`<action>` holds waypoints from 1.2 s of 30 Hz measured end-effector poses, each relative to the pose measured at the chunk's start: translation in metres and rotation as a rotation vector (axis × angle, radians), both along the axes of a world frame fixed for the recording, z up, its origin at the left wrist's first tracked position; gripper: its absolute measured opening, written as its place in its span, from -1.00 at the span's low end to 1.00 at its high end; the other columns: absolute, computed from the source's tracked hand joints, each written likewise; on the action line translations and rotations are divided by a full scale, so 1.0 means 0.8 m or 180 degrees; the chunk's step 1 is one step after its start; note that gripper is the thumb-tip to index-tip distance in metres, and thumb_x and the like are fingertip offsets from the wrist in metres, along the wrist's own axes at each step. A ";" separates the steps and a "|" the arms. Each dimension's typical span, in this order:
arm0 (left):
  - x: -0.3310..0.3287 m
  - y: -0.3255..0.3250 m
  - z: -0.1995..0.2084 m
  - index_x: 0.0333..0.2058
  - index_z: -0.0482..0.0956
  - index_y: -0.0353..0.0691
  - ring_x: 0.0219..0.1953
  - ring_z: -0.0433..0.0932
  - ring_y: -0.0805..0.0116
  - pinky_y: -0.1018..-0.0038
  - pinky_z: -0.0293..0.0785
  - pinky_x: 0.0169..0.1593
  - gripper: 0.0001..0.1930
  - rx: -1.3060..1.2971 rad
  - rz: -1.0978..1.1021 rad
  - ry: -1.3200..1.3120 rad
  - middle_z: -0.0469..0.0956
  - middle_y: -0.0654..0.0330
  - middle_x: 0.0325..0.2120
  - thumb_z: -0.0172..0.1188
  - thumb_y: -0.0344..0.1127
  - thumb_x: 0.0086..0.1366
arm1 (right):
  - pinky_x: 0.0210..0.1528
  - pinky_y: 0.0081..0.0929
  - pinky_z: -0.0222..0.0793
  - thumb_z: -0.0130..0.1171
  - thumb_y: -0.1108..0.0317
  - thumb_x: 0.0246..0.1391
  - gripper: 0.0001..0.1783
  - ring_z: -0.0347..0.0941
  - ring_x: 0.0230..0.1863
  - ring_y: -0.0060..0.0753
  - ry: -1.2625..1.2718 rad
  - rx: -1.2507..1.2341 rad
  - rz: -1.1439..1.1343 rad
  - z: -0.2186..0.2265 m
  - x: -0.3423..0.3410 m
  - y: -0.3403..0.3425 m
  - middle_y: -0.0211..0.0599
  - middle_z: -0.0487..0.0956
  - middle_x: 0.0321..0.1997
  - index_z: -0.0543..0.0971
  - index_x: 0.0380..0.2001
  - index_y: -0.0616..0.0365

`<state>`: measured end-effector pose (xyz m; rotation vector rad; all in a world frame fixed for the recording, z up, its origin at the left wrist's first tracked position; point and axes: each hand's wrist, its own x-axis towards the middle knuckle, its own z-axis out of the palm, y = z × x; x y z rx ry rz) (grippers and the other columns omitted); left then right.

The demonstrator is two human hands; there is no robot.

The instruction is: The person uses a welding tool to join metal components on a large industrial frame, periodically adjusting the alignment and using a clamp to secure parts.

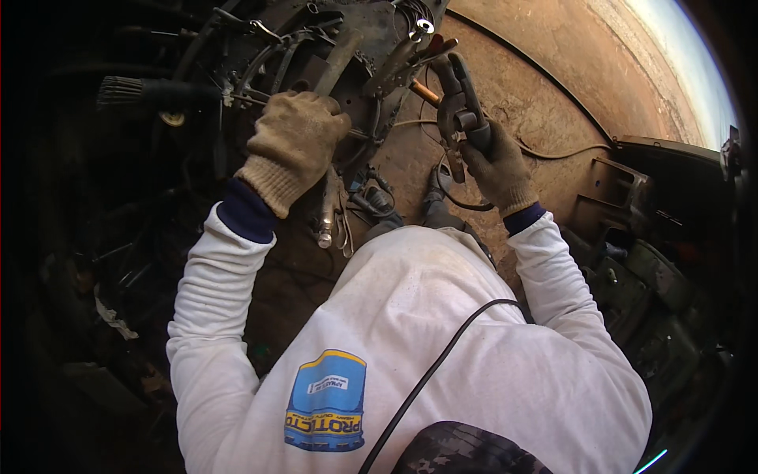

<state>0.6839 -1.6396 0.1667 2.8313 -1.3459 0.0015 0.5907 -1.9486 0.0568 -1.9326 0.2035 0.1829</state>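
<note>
My left hand [294,142], in a tan knitted work glove, is closed over the edge of a cluttered dark metal workpiece [339,63]. A thin rod [249,99] shows beside its knuckles; whatever lies inside the fist is hidden. To its left is a stiff-bristled brush [130,91] with a dark handle. My right hand [499,162], gloved alike, is wrapped round a dark metal piece [471,122] with a short round stub, held upright right of the workpiece. Near that piece a copper-coloured cylinder [425,93] sticks out. Below my left hand hangs a shiny metal tool [326,213], apart from my right hand.
A black cable [466,204] loops below my right hand. Another hose [564,155] runs across the rusty brown floor [545,103]. My feet [436,183] stand below the workpiece. Dark metal boxes [655,276] line the right side; the left side is deep in shadow.
</note>
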 end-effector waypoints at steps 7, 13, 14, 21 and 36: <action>0.001 -0.002 0.000 -0.33 0.70 -0.14 -0.25 0.69 0.13 0.21 0.61 -0.15 -0.88 0.0041 -0.0019 -0.0021 0.67 0.19 -0.40 0.26 -0.38 0.13 | -0.01 -0.27 0.53 0.33 0.27 0.20 -0.52 0.67 -0.10 -0.20 0.0216 0.0272 -0.0166 -0.007 -0.003 0.011 -0.02 0.69 -0.11 0.53 0.12 0.26; 0.000 -0.003 0.002 -0.34 0.69 -0.14 -0.28 0.69 0.12 0.21 0.61 -0.15 -0.90 0.0114 -0.0046 -0.0048 0.66 0.18 -0.42 0.26 -0.38 0.16 | 0.01 -0.22 0.53 0.31 0.13 0.22 -0.46 0.66 -0.07 -0.11 0.0365 0.0103 -0.0064 -0.003 -0.002 0.012 0.01 0.68 -0.10 0.50 0.14 0.24; 0.000 -0.002 0.002 -0.35 0.69 -0.14 -0.28 0.69 0.12 0.21 0.61 -0.16 -0.91 0.0127 -0.0019 -0.0013 0.66 0.18 -0.43 0.25 -0.38 0.16 | 0.01 -0.21 0.53 0.30 0.11 0.23 -0.46 0.66 -0.07 -0.10 0.0366 0.0108 -0.0068 -0.005 -0.002 0.013 0.02 0.68 -0.10 0.50 0.14 0.24; -0.001 -0.002 -0.003 -0.33 0.69 -0.13 -0.30 0.68 0.11 0.19 0.61 -0.19 -0.90 0.0172 -0.0041 -0.0123 0.66 0.16 -0.44 0.25 -0.37 0.16 | 0.00 -0.22 0.53 0.28 0.12 0.26 -0.49 0.66 -0.07 -0.08 0.0459 0.0040 -0.0098 0.003 -0.004 0.016 0.02 0.68 -0.09 0.51 0.12 0.24; -0.001 0.007 -0.009 -0.32 0.70 -0.10 -0.28 0.68 0.11 0.18 0.61 -0.19 -0.88 0.0090 0.0030 -0.0031 0.66 0.20 -0.39 0.23 -0.35 0.17 | -0.25 -0.62 0.48 0.11 0.18 0.44 -0.72 0.48 -0.29 -0.65 0.0204 0.2326 -0.0790 -0.014 -0.014 0.008 -0.42 0.60 -0.20 0.52 0.04 0.11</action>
